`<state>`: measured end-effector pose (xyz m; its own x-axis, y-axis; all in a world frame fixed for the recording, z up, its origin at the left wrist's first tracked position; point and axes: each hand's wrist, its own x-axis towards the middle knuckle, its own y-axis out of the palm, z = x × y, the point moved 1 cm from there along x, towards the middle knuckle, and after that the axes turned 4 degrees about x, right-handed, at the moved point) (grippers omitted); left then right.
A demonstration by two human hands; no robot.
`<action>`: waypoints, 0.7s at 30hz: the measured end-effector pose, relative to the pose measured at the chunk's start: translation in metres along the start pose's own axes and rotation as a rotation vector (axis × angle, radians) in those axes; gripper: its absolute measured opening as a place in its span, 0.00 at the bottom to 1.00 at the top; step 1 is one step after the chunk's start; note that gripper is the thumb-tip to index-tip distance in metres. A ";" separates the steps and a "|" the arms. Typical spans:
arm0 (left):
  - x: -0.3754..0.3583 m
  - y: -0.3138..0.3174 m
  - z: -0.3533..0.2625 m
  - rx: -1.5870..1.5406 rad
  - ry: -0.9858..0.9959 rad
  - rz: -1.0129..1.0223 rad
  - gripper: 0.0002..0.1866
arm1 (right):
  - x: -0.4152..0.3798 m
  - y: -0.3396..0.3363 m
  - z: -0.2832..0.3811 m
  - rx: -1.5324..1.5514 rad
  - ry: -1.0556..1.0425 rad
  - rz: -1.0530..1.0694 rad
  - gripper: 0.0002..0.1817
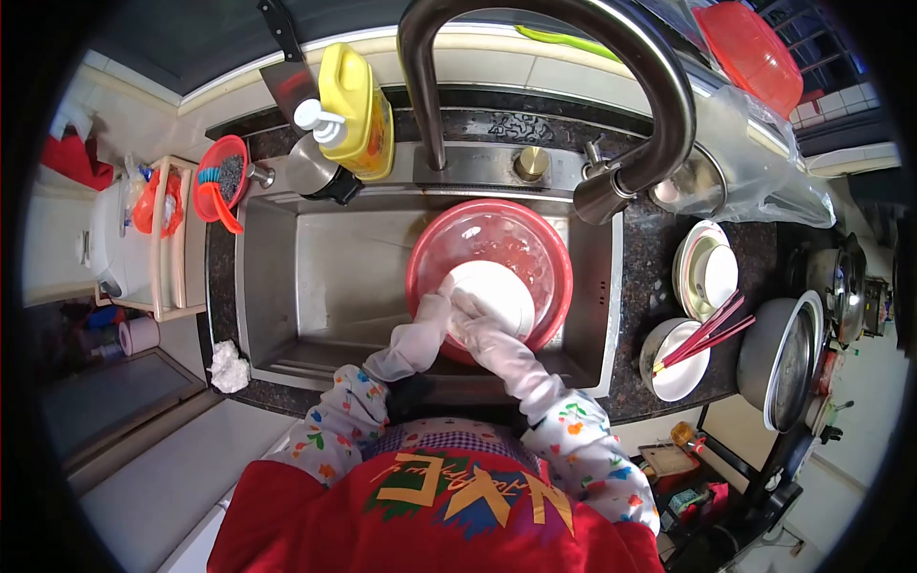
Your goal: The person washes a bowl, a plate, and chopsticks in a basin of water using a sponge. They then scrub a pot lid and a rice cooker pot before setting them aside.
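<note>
Both my hands wear pale translucent gloves and reach into a red basin (pixel 420 239) standing in the sink. A round white dish (pixel 499 292) is tilted inside the basin, over soapy water. My left hand (pixel 437 310) grips the dish at its left edge, with the fingers partly hidden. Against the dish's near side lies my right hand (pixel 475 325), its fingers bent and close together on the white surface. The two hands nearly meet at the dish's lower left.
A steel faucet (pixel 669 105) arches over the sink (pixel 344 258). Behind it stands a yellow detergent bottle (pixel 355 119). Stacked bowls (pixel 686 272), a bowl (pixel 680 377) with red chopsticks (pixel 705 336) and a metal pot (pixel 764 353) sit right. A white scrubber (pixel 228 367) lies left.
</note>
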<state>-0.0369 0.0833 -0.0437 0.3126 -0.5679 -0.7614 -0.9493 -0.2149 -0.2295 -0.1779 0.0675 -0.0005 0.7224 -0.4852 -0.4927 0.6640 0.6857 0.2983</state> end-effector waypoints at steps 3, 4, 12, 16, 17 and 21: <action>-0.010 0.004 -0.011 0.034 0.136 -0.159 0.27 | 0.040 -0.011 0.013 -1.181 0.112 -0.078 0.28; -0.013 0.003 -0.015 0.065 0.134 -0.217 0.26 | 0.042 -0.016 0.015 -1.574 0.164 -0.099 0.29; -0.025 -0.008 -0.046 -0.179 0.134 -0.217 0.25 | 0.047 -0.009 -0.006 -1.316 -0.261 -0.261 0.26; -0.024 -0.006 -0.037 -0.316 0.234 -0.092 0.27 | 0.042 -0.011 0.071 -1.062 -0.113 -0.257 0.26; -0.030 -0.009 -0.043 -0.197 0.209 -0.152 0.27 | 0.031 -0.025 0.051 -1.241 -0.459 -0.509 0.26; -0.031 -0.025 -0.061 -0.070 0.217 -0.183 0.26 | 0.030 -0.033 0.026 -1.018 0.218 -0.339 0.24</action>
<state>-0.0210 0.0581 0.0223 0.4858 -0.6699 -0.5615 -0.8740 -0.3799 -0.3030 -0.1735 0.0162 -0.0038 0.4159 -0.6955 -0.5859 0.2787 0.7108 -0.6459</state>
